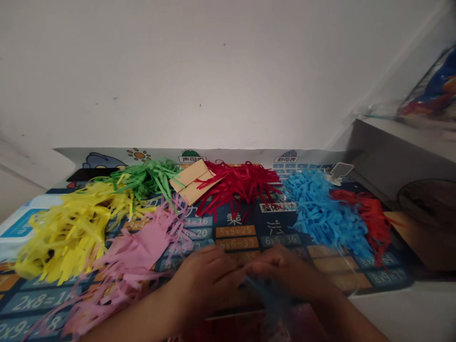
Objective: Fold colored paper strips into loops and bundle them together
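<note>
Close together at the front edge of the mat, my left hand (208, 280) and my right hand (285, 270) meet at the fingertips. Both are closed around the top of a blue paper tassel (269, 294), whose strips hang down below my right hand, smeared by motion. The exact grip of the fingertips is hidden. Pink paper fringe (142, 247) lies to the left of my left hand. Beyond my right hand is a pile of light blue paper fringe (324, 209).
Yellow fringe (71, 228), green fringe (149, 175), dark red fringe (242, 183) and red fringe (370, 218) lie on the printed mat (235, 231). A tan card packet (194, 183) sits between the green and dark red. A brown box (402, 190) stands at right; a wall (199, 71) rises behind.
</note>
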Motion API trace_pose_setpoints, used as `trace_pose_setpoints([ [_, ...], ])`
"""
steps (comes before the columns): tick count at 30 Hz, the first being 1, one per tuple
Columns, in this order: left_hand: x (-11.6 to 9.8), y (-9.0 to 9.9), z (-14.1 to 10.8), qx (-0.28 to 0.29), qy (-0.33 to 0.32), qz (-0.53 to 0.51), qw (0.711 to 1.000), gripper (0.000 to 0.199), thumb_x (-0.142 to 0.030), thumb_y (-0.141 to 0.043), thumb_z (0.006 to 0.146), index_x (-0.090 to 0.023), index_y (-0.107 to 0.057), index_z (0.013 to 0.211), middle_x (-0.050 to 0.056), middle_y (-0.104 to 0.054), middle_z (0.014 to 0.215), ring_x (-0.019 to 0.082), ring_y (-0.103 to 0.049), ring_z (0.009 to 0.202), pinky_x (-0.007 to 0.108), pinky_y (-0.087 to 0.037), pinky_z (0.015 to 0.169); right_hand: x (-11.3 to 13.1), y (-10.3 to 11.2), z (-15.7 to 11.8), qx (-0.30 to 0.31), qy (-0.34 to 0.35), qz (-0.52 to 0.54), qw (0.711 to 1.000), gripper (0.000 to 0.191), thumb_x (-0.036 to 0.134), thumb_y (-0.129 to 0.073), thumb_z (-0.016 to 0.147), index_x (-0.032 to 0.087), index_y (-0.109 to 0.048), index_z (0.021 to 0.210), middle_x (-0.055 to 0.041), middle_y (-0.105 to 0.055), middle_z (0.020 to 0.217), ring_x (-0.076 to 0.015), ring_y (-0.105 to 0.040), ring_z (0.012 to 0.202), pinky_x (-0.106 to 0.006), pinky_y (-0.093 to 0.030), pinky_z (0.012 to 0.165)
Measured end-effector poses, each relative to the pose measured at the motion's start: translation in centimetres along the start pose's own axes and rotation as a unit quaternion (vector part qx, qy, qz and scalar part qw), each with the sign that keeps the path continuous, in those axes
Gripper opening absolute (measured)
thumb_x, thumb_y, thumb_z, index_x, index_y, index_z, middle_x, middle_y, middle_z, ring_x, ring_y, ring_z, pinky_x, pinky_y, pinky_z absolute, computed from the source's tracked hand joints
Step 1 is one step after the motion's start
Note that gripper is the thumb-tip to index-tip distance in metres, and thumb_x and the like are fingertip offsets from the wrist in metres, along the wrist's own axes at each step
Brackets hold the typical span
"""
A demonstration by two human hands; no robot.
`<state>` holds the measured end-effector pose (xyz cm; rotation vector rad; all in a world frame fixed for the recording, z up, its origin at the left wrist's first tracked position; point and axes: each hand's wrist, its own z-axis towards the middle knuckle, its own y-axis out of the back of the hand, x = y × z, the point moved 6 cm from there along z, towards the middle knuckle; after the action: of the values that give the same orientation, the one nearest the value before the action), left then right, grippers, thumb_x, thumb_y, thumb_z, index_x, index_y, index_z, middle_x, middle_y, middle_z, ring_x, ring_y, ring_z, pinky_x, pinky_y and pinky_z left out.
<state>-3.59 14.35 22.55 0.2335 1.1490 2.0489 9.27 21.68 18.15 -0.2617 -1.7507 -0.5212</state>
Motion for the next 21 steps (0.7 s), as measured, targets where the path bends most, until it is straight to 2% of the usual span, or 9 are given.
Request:
trace_pose_setpoints([
  [2,-1.0,1.0,0.2,-0.042,-0.039,0.023,0.998,0.02,-0.017,-0.046,0.096,-0.018,-0.066,0.094,0.001,-0.07,0.072,0.014,-0.06,0.061,0.026,-0.045,0.06,-0.2,-0.4,0.2,0.035,-0.018,0.107,0.993,0.041,0.053,-0.063,0.082,0.015,-0.074,0.068,0.0027,-0.055,0.057,-0.0102,-0.042,0.052,-0.022,-0.03,0.052],
  [4,-1.0,1.5,0.2,-0.078,-0.026,0.004,0.997,0.02,-0.019,-0.045,0.097,-0.02,-0.065,0.097,0.0,-0.071,0.074,0.012,-0.062,0.064,0.025,-0.047,0.064,-0.8,-0.8,0.5,0.021,-0.034,0.187,0.982,0.034,0.05,-0.075,0.07,0.016,-0.076,0.069,0.0008,-0.061,0.062,-0.011,-0.047,0.055,-0.023,-0.035,0.056],
  [7,-0.7,1.5,-0.3,-0.128,-0.004,-0.008,0.992,0.01,-0.019,-0.056,0.093,-0.02,-0.064,0.097,-0.001,-0.073,0.08,0.012,-0.065,0.072,0.026,-0.05,0.077,-2.3,-1.6,0.7,-0.048,-0.035,0.257,0.965,0.03,0.046,-0.083,0.061,0.018,-0.074,0.065,0.0005,-0.061,0.06,-0.0104,-0.047,0.052,-0.022,-0.035,0.052],
  [10,-0.5,0.6,-1.1,-0.17,0.048,-0.007,0.984,0.007,-0.019,-0.063,0.087,-0.021,-0.065,0.094,0.0,-0.071,0.082,0.014,-0.064,0.078,0.032,-0.049,0.088,-3.4,-2.4,0.6,-0.131,0.035,0.278,0.951,0.027,0.044,-0.082,0.065,0.019,-0.072,0.065,0.0011,-0.059,0.058,-0.0097,-0.047,0.05,-0.021,-0.037,0.051],
  [13,-0.2,-0.4,-1.8,-0.211,0.124,-0.007,0.97,0.011,-0.016,-0.059,0.087,-0.023,-0.067,0.092,0.0,-0.066,0.078,0.016,-0.061,0.077,0.039,-0.046,0.09,-4.2,-2.8,0.3,-0.22,0.097,0.29,0.927,0.027,0.043,-0.081,0.068,0.019,-0.069,0.065,0.0,-0.059,0.064,-0.0108,-0.051,0.056,-0.021,-0.041,0.052],
  [15,-0.2,-1.0,-1.9,-0.22,0.143,-0.017,0.965,0.015,-0.015,-0.056,0.088,-0.023,-0.067,0.094,0.0,-0.064,0.076,0.016,-0.059,0.073,0.04,-0.045,0.087,-4.6,-3.1,0.3,-0.25,0.108,0.309,0.911,0.027,0.042,-0.081,0.069,0.019,-0.067,0.068,0.0005,-0.058,0.065,-0.0107,-0.052,0.056,-0.019,-0.041,0.047],
  [18,-0.2,-1.7,-1.7,-0.212,0.14,-0.056,0.966,0.016,-0.014,-0.054,0.089,-0.022,-0.066,0.096,0.0,-0.064,0.076,0.015,-0.059,0.071,0.034,-0.046,0.079,-5.0,-3.2,0.5,-0.265,0.107,0.344,0.894,0.025,0.038,-0.081,0.07,0.021,-0.064,0.079,0.0025,-0.058,0.068,-0.0089,-0.051,0.05,-0.015,-0.038,0.039],
  [21,0.0,-2.1,-1.6,-0.205,0.139,-0.08,0.965,0.017,-0.016,-0.051,0.091,-0.022,-0.067,0.095,0.001,-0.065,0.076,0.014,-0.06,0.071,0.032,-0.048,0.076,-4.8,-3.1,0.7,-0.262,0.11,0.349,0.893,0.026,0.037,-0.08,0.071,0.02,-0.062,0.08,0.0027,-0.057,0.069,-0.0072,-0.051,0.045,-0.015,-0.038,0.037],
])
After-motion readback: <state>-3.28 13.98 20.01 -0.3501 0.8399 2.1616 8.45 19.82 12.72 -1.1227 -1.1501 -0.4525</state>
